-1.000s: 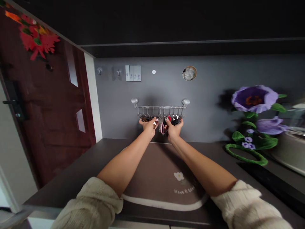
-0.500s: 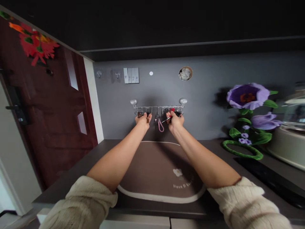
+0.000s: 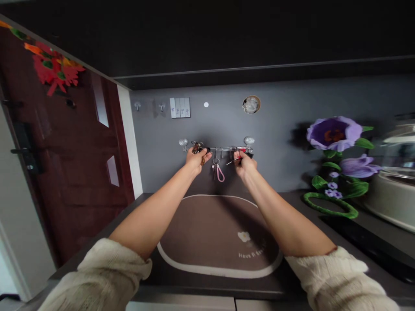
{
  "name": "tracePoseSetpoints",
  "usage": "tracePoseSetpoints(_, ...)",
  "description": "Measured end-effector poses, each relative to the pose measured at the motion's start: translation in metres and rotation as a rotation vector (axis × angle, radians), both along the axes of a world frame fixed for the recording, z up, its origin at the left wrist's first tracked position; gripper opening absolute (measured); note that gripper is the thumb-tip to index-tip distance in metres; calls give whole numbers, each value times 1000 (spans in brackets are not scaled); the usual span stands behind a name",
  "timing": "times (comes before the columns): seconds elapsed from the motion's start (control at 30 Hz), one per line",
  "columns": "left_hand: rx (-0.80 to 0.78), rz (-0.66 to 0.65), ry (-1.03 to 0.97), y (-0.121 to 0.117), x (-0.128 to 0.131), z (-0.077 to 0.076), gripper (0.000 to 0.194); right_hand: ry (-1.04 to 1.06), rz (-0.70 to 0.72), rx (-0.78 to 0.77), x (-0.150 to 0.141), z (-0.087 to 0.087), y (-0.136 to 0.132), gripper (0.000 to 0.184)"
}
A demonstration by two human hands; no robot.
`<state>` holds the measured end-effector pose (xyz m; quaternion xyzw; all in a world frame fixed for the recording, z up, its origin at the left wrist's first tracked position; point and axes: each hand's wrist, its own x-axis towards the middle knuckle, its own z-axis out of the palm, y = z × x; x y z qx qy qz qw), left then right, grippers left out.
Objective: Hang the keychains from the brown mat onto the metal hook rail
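Note:
A clear hook rail (image 3: 223,149) is fixed to the grey back wall by two round suction cups. At its left end my left hand (image 3: 194,163) is closed around a bunch of keys (image 3: 196,147) with brown and black fobs, raised to the level of the bar. Toward the right end my right hand (image 3: 246,165) grips another bunch of keys (image 3: 242,154), with red and black parts and a thin metal piece pointing left. Between the hands a key ring with a pink strap (image 3: 220,173) hangs from a hook. My fingers partly hide both bunches.
A brown mat (image 3: 210,233) with a pale rim lies on the dark counter below. Purple fabric flowers (image 3: 335,134) and a cream appliance (image 3: 395,194) stand at the right. Switches (image 3: 180,107) are above the rail; a dark shelf (image 3: 227,39) overhangs.
My hands have moved apart. The left rises with its keys to the bar; the right has shifted a little right with its keys. The pink-strapped key ring stays hanging, now more exposed.

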<state>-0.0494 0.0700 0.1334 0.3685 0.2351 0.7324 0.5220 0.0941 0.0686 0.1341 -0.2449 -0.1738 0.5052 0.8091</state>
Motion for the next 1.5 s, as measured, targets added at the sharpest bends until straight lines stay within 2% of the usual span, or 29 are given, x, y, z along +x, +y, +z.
tracePoseSetpoints(0.13, -46, -33, 94, -12, -16, -18, 27, 37, 23, -44, 6, 11, -6, 10)
tracePoseSetpoints(0.27, -106, -35, 160, -22, -34, -41, 28, 18, 107, -82, 15, 18, -6, 16)
tracePoseSetpoints(0.47, -158, -70, 225, -32, -50, -68, 27, -16, 139, -145, 29, 14, -6, 17)
tracePoseSetpoints(0.63, -154, -124, 261, -33, -55, -82, 27, -58, 209, -131, 43, 17, 0, 15)
tracePoseSetpoints(0.83, -183, -190, 306, -32, -59, -91, 30, -156, 271, -146, 53, 35, 8, 18)
tracePoseSetpoints(1.07, -228, -280, 360, -39, -58, -95, 33, -307, 273, -341, 67, 58, 7, 22)
tracePoseSetpoints(1.2, -268, -324, 398, -42, -59, -96, 32, -363, 340, -411, 88, 60, 1, 18)
tracePoseSetpoints(1.5, -297, -361, 422, -42, -58, -97, 38, -253, 435, -355, 102, 55, 9, 20)
